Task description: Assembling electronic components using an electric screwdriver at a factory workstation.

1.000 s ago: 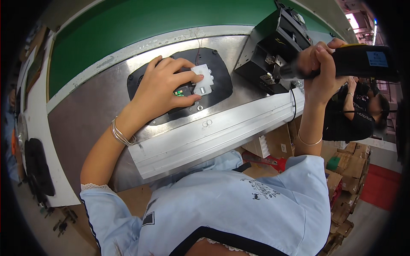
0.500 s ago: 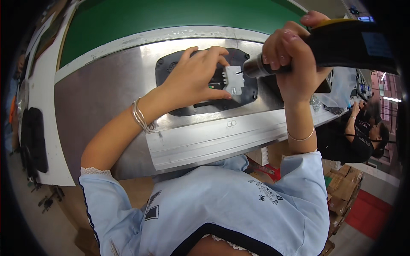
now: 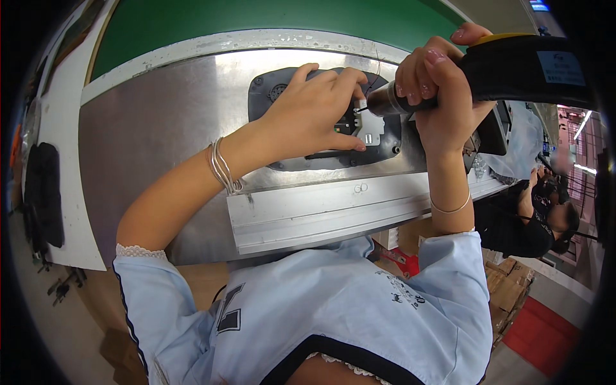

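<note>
A dark grey plastic housing (image 3: 259,102) with rounded corners lies flat on the metal worktop, and a small light-grey plate (image 3: 372,130) rests on its right half. My left hand (image 3: 307,119) reaches over the housing, thumb and fingers gripping the plate at its near and far edges. In my right hand (image 3: 443,86) is a black power screwdriver (image 3: 500,67) with a yellow stripe, held sideways with the fingers wrapped round it. Its thin bit points left and meets the upper left part of the plate; whether a screw sits there is too small to tell.
A raised pale metal rail (image 3: 333,208) runs along the worktop's near edge. Behind the worktop stretches a green surface (image 3: 256,22). Right of the housing are a dark box (image 3: 491,135) and clear plastic bags (image 3: 523,141). Farther right sits another person (image 3: 532,218) in black.
The housing, the plate and my left hand have shifted to the right. The bit now meets the plate nearer its left edge; my right hand has hardly moved.
</note>
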A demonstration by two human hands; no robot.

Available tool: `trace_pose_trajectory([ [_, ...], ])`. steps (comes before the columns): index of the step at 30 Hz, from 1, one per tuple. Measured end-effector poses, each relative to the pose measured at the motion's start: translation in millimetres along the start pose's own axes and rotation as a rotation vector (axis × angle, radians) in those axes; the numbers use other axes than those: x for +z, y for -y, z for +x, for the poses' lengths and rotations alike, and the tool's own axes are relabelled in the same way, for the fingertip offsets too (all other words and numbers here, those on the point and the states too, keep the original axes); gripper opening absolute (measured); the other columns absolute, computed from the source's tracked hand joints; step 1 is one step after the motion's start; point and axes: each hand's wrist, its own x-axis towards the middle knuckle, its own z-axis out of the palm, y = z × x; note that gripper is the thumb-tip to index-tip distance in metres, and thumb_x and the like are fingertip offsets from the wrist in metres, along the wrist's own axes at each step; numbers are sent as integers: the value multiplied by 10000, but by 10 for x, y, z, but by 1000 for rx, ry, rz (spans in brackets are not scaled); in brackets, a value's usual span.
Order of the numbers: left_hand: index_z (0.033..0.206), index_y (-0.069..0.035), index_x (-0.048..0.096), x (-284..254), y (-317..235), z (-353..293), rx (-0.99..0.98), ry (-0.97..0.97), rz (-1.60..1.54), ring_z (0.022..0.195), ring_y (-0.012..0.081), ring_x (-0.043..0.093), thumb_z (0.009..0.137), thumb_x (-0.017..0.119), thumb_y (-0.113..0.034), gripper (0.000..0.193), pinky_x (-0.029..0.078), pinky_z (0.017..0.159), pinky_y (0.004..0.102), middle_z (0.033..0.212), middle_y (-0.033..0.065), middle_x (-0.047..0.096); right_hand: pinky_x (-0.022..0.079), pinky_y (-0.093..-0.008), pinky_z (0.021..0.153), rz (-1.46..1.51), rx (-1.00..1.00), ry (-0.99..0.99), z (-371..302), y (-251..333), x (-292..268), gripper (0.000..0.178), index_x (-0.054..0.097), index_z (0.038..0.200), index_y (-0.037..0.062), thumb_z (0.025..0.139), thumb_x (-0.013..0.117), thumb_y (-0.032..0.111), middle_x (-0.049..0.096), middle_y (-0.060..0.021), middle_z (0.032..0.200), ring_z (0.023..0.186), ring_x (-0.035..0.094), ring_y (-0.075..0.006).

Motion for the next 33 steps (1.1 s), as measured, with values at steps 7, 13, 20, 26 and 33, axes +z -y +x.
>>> trace_pose_trajectory([
  [7,1248,-46,418,-2,22,2,-6,6,-1,1068,244,569,709,799,-426,761,279,1056,529,1055,53,618,393,-293,440,13,-28,53,18,-55,7,255,411,1041,61,829,524,-22,410,-40,588,420,410,-124],
  [13,1250,-40,418,-4,19,-4,0,5,11,1070,244,569,702,800,-437,776,279,1054,531,1046,52,616,394,-280,439,-23,-44,43,-3,-143,64,227,415,1025,36,846,515,-62,432,-46,600,441,421,-115],
  [20,1245,-41,421,19,47,30,3,25,-14,1095,256,565,705,791,-450,772,289,1052,532,1077,53,621,420,-282,454,-104,20,-16,-6,43,22,376,410,1204,-24,848,528,-45,449,-51,623,460,444,-121],
  [26,1247,-41,409,-37,52,6,-5,33,34,1099,289,572,699,796,-433,777,293,1057,501,1111,81,637,394,-307,501,-23,-203,11,-184,682,-634,316,452,1169,55,855,467,26,369,-18,598,477,410,-147],
  [33,1251,-30,406,-70,19,44,-40,95,5,1000,274,613,674,824,-413,809,276,1078,477,1115,95,640,382,-303,510,-229,-149,-312,-269,765,-1253,220,531,1044,50,839,536,-28,412,-40,616,495,427,-153],
])
